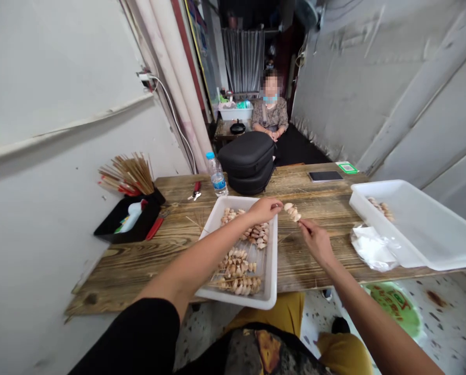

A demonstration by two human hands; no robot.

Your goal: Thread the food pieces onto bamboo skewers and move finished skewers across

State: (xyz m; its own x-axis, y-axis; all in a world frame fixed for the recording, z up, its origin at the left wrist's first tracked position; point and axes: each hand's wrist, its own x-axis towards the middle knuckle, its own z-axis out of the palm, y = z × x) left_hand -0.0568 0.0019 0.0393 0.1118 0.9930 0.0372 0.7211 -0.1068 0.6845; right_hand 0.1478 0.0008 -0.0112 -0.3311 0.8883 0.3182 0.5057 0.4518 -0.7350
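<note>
Over the wooden table, a short skewer of pale garlic cloves (292,211) is held up by my right hand (315,240), whose fingers close on its lower end. My left hand (264,210) is pinched right beside the skewer's upper end. What lies between those fingertips is too small to tell. Beneath my left forearm stands a white tray (271,284) with rows of loaded garlic skewers (240,285), partly hidden by the arm. At the right, a larger white bin (431,229) holds a few more garlic skewers (380,208).
Bare sticks (129,174) and a black box (115,234) sit at the left. A water bottle (217,177), black cases (248,161), keys (196,192) and a phone (325,176) line the back of the table (178,250). A plastic bag (373,247) touches the bin. A person (271,112) sits beyond.
</note>
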